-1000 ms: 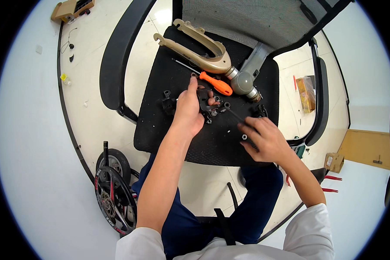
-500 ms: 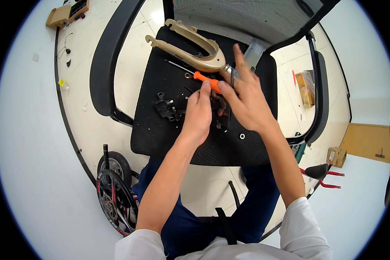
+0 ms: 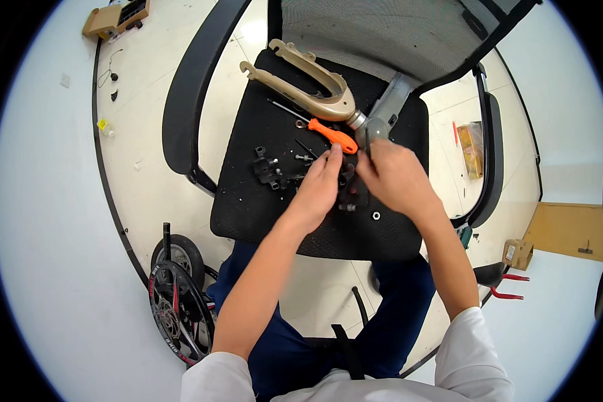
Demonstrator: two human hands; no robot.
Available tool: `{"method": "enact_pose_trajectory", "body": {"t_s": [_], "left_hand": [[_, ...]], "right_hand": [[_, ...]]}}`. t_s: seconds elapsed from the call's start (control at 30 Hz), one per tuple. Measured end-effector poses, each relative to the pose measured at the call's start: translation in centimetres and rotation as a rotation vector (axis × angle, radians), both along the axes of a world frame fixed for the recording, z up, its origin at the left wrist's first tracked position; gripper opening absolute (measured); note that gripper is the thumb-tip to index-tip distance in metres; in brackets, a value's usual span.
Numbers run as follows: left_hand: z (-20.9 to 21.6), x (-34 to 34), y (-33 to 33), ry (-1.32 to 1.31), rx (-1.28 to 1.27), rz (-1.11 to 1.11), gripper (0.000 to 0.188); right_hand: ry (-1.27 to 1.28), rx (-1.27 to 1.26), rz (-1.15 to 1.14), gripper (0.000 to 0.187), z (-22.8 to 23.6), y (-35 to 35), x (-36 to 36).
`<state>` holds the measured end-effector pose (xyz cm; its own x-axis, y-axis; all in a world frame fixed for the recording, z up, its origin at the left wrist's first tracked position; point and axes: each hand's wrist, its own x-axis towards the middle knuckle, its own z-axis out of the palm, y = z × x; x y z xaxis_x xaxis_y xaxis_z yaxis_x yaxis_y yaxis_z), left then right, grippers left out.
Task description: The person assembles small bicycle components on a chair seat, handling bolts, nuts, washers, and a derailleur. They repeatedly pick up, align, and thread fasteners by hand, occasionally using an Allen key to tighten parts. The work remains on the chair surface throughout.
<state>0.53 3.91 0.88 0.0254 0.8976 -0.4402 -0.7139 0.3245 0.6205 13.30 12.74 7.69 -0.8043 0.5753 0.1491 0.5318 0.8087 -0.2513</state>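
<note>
My left hand (image 3: 318,191) is closed, its thumb and fingers on a small black part (image 3: 350,191) between my hands, mostly hidden. My right hand (image 3: 398,175) is curled just beside it, gripping a thin dark rod (image 3: 368,137), shaped like a hex key, that points up from the fist. Just beyond my left thumb lies a screwdriver (image 3: 333,136) with an orange handle. Past that rests a beige bicycle fork (image 3: 315,94), its steerer end close to my right hand. Left of my hands are black clamp-like parts (image 3: 266,169) and a small bolt (image 3: 303,157).
Everything lies on a black chair seat (image 3: 248,214) with armrests (image 3: 181,114) at both sides. A loose nut (image 3: 376,216) sits near the seat's front right. Black wheels (image 3: 177,308) stand on the floor at left. A carton (image 3: 518,253) is at right.
My right hand, earlier with fingers stretched out, has curled around the thin rod. The view has shifted slightly, so the seat and fork appear further right.
</note>
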Motion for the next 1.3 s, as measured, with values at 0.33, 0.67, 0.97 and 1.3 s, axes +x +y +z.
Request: {"method": "enact_pose_trajectory", "body": {"t_s": [0.33,0.67,0.97,1.3], "left_hand": [[0.6,-1.0,-0.4,0.109,0.185,-0.067,0.033],[-2.0,0.1,0.3,0.426,0.14,0.075,0.026],[-0.5,-3.4,0.1,-0.073,0.075,0.273,0.038],[0.5,0.0,-0.2,-0.104,0.097,0.031,0.039]], "right_hand": [[0.215,-0.537,-0.258,0.02,-0.5,1.4,0.0],[0.058,-0.145,0.059,0.016,0.8,-1.4,-2.7],[0.026,-0.344,0.355,0.051,1.9,-4.6,4.8],[0.582,-1.112,-0.179,0.047,-2.9,0.9,2.2]]}}
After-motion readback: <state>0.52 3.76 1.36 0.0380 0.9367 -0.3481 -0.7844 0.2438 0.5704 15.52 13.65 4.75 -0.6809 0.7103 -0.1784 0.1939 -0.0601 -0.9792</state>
